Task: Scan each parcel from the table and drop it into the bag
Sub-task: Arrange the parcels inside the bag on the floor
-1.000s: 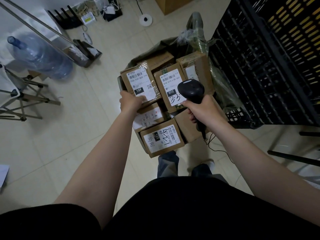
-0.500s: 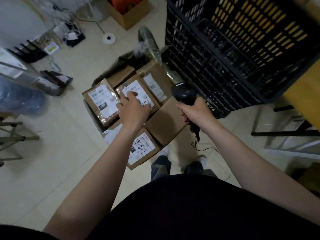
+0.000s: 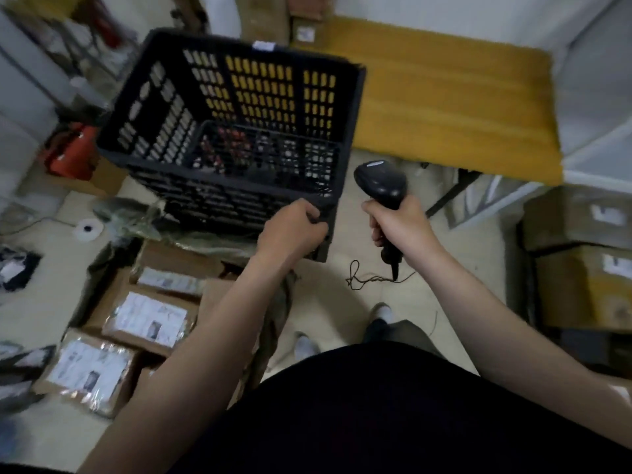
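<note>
A black slatted crate (image 3: 239,200) is seen in the middle of the view, tilted, its open top turned toward the camera. A yellow table (image 3: 444,97) is set just behind and to the right of the crate. Below and left of the crate, brown labelled parcels (image 3: 147,323) are packed side by side in a greenish bag (image 3: 143,222), whose crumpled edge is pressed against the crate's near wall. Stacked boxes (image 3: 581,268) are found well to the right of the crate. The crate's near right corner is gripped by the left hand (image 3: 294,230), fingers curled over the rim. Just right of that corner, a black scanner (image 3: 381,183) is held upright in the right hand (image 3: 400,224), fingers wrapped round its handle. A thin cable (image 3: 369,277) is trailed from the handle to the floor below the crate's corner.
</note>
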